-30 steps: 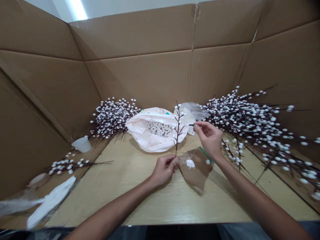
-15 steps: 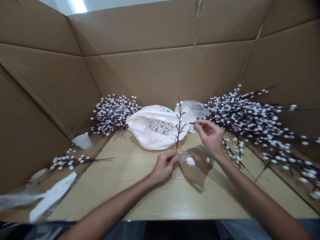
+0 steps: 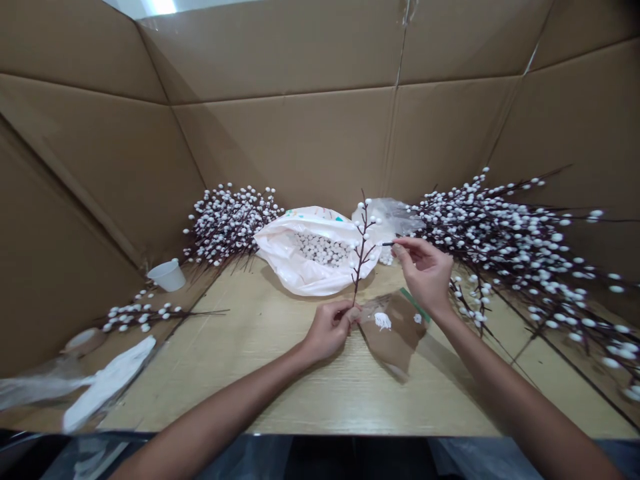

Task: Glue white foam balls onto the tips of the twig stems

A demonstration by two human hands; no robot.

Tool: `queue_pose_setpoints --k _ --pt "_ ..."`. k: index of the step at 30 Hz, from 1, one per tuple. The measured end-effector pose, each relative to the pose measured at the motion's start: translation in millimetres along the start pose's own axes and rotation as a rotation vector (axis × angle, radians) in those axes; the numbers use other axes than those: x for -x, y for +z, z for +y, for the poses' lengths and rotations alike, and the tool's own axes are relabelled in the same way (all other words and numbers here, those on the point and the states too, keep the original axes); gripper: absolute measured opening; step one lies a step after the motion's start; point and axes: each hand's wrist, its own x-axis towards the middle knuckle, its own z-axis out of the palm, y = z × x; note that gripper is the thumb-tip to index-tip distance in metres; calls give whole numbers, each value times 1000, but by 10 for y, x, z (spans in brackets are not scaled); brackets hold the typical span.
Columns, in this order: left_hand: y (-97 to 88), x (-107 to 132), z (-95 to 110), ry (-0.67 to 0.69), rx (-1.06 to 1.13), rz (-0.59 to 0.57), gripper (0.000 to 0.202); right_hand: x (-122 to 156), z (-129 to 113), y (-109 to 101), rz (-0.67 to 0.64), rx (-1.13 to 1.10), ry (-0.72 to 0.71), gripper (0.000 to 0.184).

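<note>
My left hand point(image 3: 333, 328) pinches the lower stem of a dark brown artificial berry branch point(image 3: 358, 263), held upright above the table. White berries sit on its upper twigs, while several lower twig tips are bare. My right hand point(image 3: 424, 270) is closed on a thin dark stick point(image 3: 387, 244), its tip pointing left close to a side twig. Whether tip and twig touch, I cannot tell. Below lies a brown sheet point(image 3: 395, 343) with white paste point(image 3: 383, 321) smeared on it. Behind the branch, an opened white plastic bag point(image 3: 295, 283) holds many loose white berries point(image 3: 323, 250).
Piles of berry branches lie at the left point(image 3: 227, 223) and right point(image 3: 500, 230). On the left are a white cup point(image 3: 167, 275), a berry sprig point(image 3: 143, 315), a tape roll point(image 3: 84, 341) and a white glue bag point(image 3: 110, 383). Cardboard walls point(image 3: 290, 147) surround the table point(image 3: 280, 413).
The view has shifted slightly. Both hands keep their grips on the branch and the stick, and the stick's tip stays near the side twig.
</note>
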Motion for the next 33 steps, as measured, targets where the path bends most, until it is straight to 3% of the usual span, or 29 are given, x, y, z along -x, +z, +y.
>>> queue_pose_setpoints --k 14,25,33 --pt "-9 3 7 26 -25 -6 25 -24 -58 -21 41 -53 0 11" --pt "-12 10 9 72 -92 -14 24 -177 -128 -120 384 -152 -51 15" --pt "-17 9 0 112 -120 -30 26 -161 -172 -114 347 -128 -112 14"
